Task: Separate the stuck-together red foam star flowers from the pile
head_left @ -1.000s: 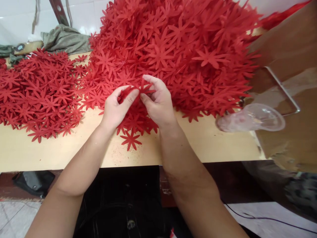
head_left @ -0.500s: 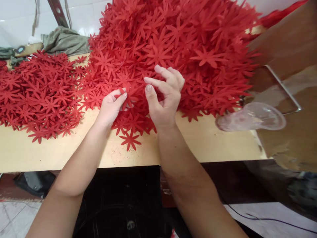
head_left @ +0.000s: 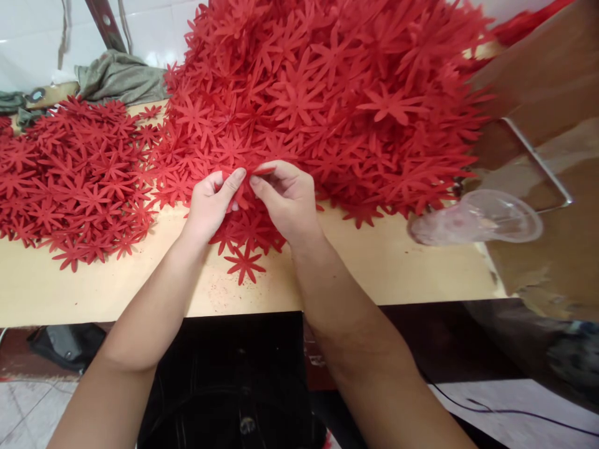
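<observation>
Between my two hands is a red flower cutout [head_left: 242, 197] with narrow petals, held just above the front of a big heap of the same cutouts [head_left: 299, 103]. My left hand [head_left: 211, 198] pinches it between thumb and fingers. From the other side, my right hand [head_left: 289, 192] closes thumb and fingertips on its petals, the two thumbs nearly meeting. Part of the flower is hidden behind the fingers. Below the hands, a single loose flower cutout [head_left: 244, 265] lies flat on the pale table.
A lower, darker red heap of cutouts [head_left: 79, 181] lies at the left. On the right, a clear plastic cup [head_left: 496, 217] lies on its side by a brown cardboard box [head_left: 538, 262]. A grey-green cloth [head_left: 124, 78] sits at the back near the tiled wall. The pale table [head_left: 116, 293] ends close to me.
My right hand, open and raised before, has come down and left to the flower and closed on its petals. My left hand keeps its pinch in nearly the same place.
</observation>
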`<state>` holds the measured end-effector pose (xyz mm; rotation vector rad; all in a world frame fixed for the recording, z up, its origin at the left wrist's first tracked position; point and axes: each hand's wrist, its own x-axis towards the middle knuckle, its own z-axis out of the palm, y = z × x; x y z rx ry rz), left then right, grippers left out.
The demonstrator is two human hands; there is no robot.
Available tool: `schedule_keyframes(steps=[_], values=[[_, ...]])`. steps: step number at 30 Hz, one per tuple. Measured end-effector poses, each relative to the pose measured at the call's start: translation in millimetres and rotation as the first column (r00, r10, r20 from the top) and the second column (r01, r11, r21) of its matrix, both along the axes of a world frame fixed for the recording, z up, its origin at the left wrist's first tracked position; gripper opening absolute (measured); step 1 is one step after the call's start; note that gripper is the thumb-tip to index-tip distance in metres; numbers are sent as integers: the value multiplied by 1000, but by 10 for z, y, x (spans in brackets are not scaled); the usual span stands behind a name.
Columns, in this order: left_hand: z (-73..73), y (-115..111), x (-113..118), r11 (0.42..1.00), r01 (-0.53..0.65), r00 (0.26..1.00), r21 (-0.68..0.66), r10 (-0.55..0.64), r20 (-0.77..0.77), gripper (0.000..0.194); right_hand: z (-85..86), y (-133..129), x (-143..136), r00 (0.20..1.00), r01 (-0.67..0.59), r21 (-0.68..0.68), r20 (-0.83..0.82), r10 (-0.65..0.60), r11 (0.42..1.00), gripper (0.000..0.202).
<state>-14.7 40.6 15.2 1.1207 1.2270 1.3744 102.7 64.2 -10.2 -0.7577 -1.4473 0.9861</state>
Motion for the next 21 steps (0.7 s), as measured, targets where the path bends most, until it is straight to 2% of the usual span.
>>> schedule_keyframes(steps=[3, 5, 10, 15, 21], values=[[9, -11, 11, 999, 41, 999, 8, -41, 19, 27, -45, 74, 29, 998, 51, 12, -32, -51, 999, 29], [17, -17, 17, 997, 78, 997, -11, -77, 31, 14, -104, 147, 76, 991, 128, 30, -39, -127, 991, 25], [42, -17, -20, 995, 92, 995, -45, -90, 48, 17, -253, 332, 234, 950, 312, 100, -53, -308, 945, 21], [36, 3, -52, 995, 98, 994, -17, -97, 52, 9, -276, 350, 260, 955, 292, 151, 10, -296, 945, 20], [-27, 19, -36, 997, 72, 997, 34, -73, 25, 30, -174, 242, 228, 946, 288, 170, 100, -307, 942, 31]])
